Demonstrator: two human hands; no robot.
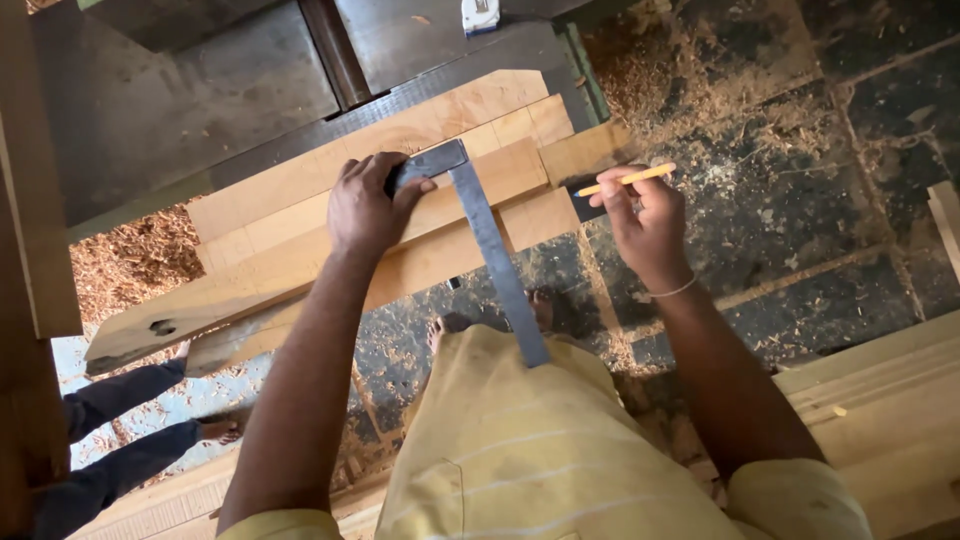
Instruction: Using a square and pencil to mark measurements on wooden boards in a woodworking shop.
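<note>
Seen from above, at the far left a wooden post (35, 200) runs down the edge, and below it another person's legs in dark trousers (110, 400) stretch in from the left border, the rest of that person cut off. Beside them, a stack of pale wooden planks (300, 250) lies across a dark metal worktop (180, 110), its long axis slanting from lower left to upper right; the lowest plank has a dark hole near its left end. The left hand (368, 208) lies palm down on the planks, forearm reaching straight up from the bottom of the view, its fingers spread narrowly and pressing the dark stock of a metal try square (490, 240) against the wood. The stock is mostly hidden under the hand. The square's grey blade points away from the planks toward the person, its long axis running from upper left to lower right, crossing the planks' near edge and ending over the yellow striped shirt (530, 450). Through the gap beneath, bare toes and a sawdust-strewn floor (800, 150) are hard to make out. To the right, the right hand (648, 225) hovers just off the planks' right end, wrist bent and wearing a thin bracelet, its fingers pinched on a yellow pencil (628, 179) that lies almost level, tip toward the planks. More pale boards (890, 400) fill the lower right corner.
</note>
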